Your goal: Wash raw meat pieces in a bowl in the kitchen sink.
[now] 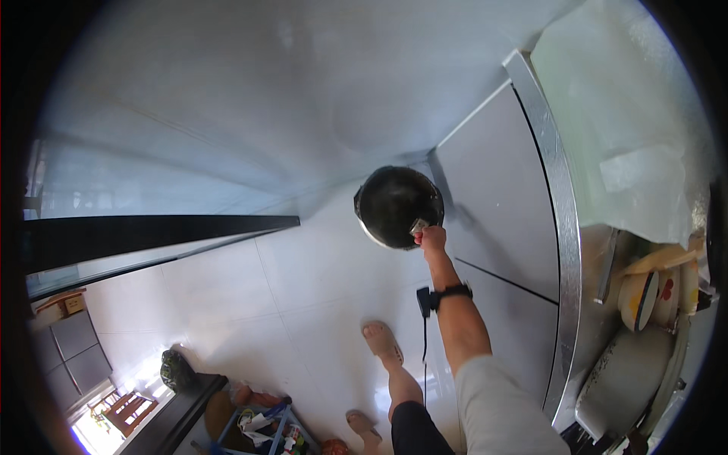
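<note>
My right hand (431, 238) is closed round the handle of a dark, round pan (398, 201) with a pale, shiny rim. The pan hangs out ahead of me, close to the corner where the wall meets the grey cabinet; whether it touches the floor I cannot tell. Its inside looks black, with a small metal fitting (418, 226) by the fingers. A black band with a small box (440, 298) circles my right wrist, and a cable drops from it. My left hand is out of the picture.
Along the right runs a cabinet (493, 189) under a metal-edged counter (565, 227) with stacked enamel basins (629, 371) and plastic sheeting (622, 152). A black-edged panel (167, 236) juts in from the left. Near my feet stands a blue crate (277, 432) of clutter.
</note>
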The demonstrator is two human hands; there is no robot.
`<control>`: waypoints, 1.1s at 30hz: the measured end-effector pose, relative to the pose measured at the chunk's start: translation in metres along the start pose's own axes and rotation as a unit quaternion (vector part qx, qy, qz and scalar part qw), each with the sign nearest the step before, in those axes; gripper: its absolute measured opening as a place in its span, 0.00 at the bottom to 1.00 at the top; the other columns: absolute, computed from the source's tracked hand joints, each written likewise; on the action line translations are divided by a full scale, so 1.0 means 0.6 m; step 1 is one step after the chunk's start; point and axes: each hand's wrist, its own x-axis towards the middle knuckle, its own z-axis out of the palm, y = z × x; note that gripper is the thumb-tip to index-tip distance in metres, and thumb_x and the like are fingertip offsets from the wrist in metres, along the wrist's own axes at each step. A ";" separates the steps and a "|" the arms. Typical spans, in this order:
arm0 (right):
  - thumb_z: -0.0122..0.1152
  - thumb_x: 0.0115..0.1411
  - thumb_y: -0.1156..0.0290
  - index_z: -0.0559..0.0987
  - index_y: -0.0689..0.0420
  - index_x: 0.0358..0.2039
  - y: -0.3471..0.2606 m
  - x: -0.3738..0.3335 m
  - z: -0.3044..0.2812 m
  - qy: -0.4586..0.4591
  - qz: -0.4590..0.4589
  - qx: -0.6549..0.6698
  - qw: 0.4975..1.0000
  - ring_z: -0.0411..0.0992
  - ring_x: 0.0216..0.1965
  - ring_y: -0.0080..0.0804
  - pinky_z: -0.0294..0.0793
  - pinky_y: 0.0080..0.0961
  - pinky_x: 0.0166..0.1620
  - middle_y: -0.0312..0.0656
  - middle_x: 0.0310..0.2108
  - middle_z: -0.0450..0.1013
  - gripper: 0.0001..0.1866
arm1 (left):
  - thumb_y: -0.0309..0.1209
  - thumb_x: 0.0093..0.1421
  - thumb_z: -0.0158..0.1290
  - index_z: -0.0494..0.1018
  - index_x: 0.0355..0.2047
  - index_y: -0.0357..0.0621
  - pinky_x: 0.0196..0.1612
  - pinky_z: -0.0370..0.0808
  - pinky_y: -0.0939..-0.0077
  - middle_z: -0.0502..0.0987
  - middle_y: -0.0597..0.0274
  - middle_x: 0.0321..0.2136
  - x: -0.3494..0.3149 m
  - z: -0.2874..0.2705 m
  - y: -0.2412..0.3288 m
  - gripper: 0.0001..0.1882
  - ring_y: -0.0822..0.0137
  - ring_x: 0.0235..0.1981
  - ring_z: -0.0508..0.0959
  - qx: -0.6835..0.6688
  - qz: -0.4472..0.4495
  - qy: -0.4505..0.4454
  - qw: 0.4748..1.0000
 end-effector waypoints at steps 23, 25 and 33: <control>0.52 0.65 0.70 0.75 0.55 0.34 -0.106 -0.266 -0.008 -0.052 -0.094 0.120 0.987 0.74 0.22 0.27 0.69 0.23 0.23 0.38 0.25 0.76 0.05 | 0.32 0.64 0.53 0.73 0.35 0.49 0.24 0.72 0.72 0.71 0.65 0.20 0.130 -0.073 -0.110 0.03 0.69 0.21 0.72 -0.080 0.145 -0.019 0.986; 0.51 0.65 0.70 0.74 0.54 0.33 -0.132 -0.356 -0.043 -0.018 -0.181 0.028 0.983 0.75 0.22 0.31 0.70 0.27 0.24 0.39 0.24 0.75 0.04 | 0.31 0.63 0.52 0.73 0.34 0.48 0.23 0.71 0.73 0.71 0.65 0.19 0.144 -0.062 -0.041 0.03 0.70 0.20 0.72 -0.047 0.214 -0.021 0.975; 0.55 0.61 0.74 0.75 0.55 0.41 -0.051 -0.861 -0.161 0.149 -0.610 -0.317 0.710 0.76 0.33 0.44 0.76 0.35 0.32 0.45 0.34 0.75 0.08 | 0.27 0.61 0.50 0.71 0.31 0.42 0.18 0.67 0.77 0.69 0.65 0.15 0.113 -0.042 0.129 0.03 0.74 0.16 0.69 0.045 0.564 -0.023 0.824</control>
